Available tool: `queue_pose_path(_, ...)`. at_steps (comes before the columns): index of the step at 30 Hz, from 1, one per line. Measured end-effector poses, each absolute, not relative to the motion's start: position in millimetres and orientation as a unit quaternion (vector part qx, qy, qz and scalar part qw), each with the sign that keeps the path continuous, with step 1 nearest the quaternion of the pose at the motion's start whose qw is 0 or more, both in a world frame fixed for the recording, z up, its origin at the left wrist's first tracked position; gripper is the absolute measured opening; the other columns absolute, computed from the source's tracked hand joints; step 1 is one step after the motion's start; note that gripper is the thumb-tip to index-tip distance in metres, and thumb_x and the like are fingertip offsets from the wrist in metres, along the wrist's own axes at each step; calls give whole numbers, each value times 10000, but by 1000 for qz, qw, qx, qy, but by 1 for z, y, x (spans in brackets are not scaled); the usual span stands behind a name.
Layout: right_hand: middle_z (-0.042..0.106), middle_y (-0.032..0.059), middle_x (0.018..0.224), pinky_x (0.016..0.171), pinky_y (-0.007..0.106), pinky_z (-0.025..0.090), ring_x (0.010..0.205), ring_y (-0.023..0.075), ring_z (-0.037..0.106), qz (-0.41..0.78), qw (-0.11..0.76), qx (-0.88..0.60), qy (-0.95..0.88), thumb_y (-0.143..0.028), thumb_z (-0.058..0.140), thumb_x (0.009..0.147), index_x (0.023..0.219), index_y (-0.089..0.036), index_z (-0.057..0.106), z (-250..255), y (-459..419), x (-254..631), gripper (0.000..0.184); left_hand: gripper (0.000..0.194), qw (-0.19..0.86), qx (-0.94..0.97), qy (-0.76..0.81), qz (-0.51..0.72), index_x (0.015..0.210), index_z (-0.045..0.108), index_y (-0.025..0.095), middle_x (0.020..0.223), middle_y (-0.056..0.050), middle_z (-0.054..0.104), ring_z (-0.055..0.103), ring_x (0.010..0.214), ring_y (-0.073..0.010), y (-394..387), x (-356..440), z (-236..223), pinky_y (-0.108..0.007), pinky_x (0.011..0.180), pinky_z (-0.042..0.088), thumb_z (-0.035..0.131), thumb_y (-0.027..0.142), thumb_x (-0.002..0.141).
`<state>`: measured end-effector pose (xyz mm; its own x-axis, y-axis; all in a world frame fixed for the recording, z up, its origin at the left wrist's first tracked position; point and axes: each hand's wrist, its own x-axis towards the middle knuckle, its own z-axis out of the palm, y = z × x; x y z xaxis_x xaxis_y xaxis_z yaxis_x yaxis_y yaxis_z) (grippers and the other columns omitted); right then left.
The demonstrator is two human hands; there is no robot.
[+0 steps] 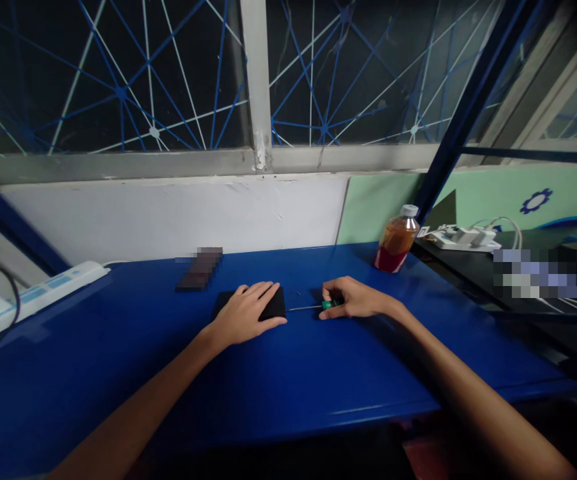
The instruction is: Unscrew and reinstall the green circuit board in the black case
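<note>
Fingers (336, 284) of our right hand (359, 298) pinched a green-handled screwdriver (325, 305), its thin metal shaft (304, 308) pointing left at the flat black case (275, 307) beneath our spread left hand (242, 315) on the blue bench (293, 380).

Beyond the left hand (248, 312), which spreads over a plain black box (224, 303), the window (118, 73) carries white and blue lines crossing on dark panes. Solid blue covers the table (268, 380) around both hands. The right hand (351, 298) holds a screwdriver (326, 305) with a green and black handle (the shaft is silvery). Past that hand, the bottle (397, 240) shows amber, red and a white cap.
</note>
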<state>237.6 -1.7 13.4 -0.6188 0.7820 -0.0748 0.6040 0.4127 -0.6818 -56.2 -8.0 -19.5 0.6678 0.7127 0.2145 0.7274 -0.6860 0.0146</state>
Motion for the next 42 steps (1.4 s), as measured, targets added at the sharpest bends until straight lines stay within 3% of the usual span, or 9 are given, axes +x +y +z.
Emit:
queue_pose_path(5, 512, -41, 622, 506, 236, 306, 536, 97, 421, 333, 145, -405, -839, -501, 738, 682, 767, -178, 557, 12, -3, 236, 381, 753, 35, -912, -397, -100, 1462, 274, 206, 1445, -133, 421, 399, 1310, -313, -9, -56, -19, -473, 1021, 326, 284, 695, 890)
queue_pose_path(11, 554, -7, 646, 537, 251, 305, 557, 105, 414, 315, 140, -395, -852, -520, 518, 868, 813, -158, 646, 17, -3, 238, 388, 753, 32, -912, -397, -100, 1454, 287, 197, 1445, -132, 422, 393, 1314, -307, -9, -56, -18, -464, 1018, 331, 291, 695, 889)
queue_pose_path(17, 476, -38, 582, 497, 241, 271, 519, 92, 354, 303, 117, -417, -849, -578, 622, 764, 709, -159, 629, 17, -1, 241, 422, 744, 38, -913, -393, -102, 1456, 282, 203, 1443, -134, 423, 397, 1310, -303, -9, -56, -19, -451, 1017, 330, 285, 691, 894)
queue_pose_path(22, 510, -41, 619, 486, 230, 297, 511, 91, 412, 344, 128, -418, -831, -534, 713, 696, 788, -171, 570, 15, -3, 237, 401, 753, 39, -912, -397, -99, 1457, 279, 201, 1443, -134, 423, 391, 1314, -305, -9, -56, -20, -457, 1025, 322, 286, 697, 890)
queue_pose_path(26, 534, -30, 635, 506, 234, 320, 536, 101, 435, 327, 131, -411, -841, -540, 700, 715, 850, -169, 591, 16, -5, 235, 409, 757, 41, -911, -399, -98, 1456, 282, 198, 1441, -138, 426, 391, 1315, -307, -9, -56, -19, -461, 1026, 320, 279, 700, 890)
queue_pose_path(32, 529, -13, 616, 509, 252, 287, 527, 100, 380, 307, 122, -406, -852, -557, 483, 872, 793, -159, 663, 17, -3, 238, 444, 754, 41, -911, -398, -98, 1457, 280, 198, 1446, -133, 421, 389, 1318, -303, -9, -56, -19, -466, 1027, 319, 282, 697, 892)
queue_pose_path(38, 474, -37, 571, 495, 250, 259, 510, 90, 336, 280, 111, -412, -860, -591, 580, 792, 694, -159, 635, 15, -1, 240, 446, 748, 43, -912, -396, -99, 1462, 269, 206, 1451, -122, 416, 390, 1316, -306, -8, -57, -21, -459, 1022, 324, 285, 692, 894)
queue_pose_path(42, 498, -43, 590, 492, 240, 282, 508, 91, 388, 298, 119, -419, -849, -552, 671, 732, 743, -172, 590, 14, -2, 238, 389, 751, 44, -912, -396, -98, 1462, 265, 204, 1448, -129, 419, 394, 1313, -303, -7, -56, -21, -457, 1023, 321, 285, 694, 893)
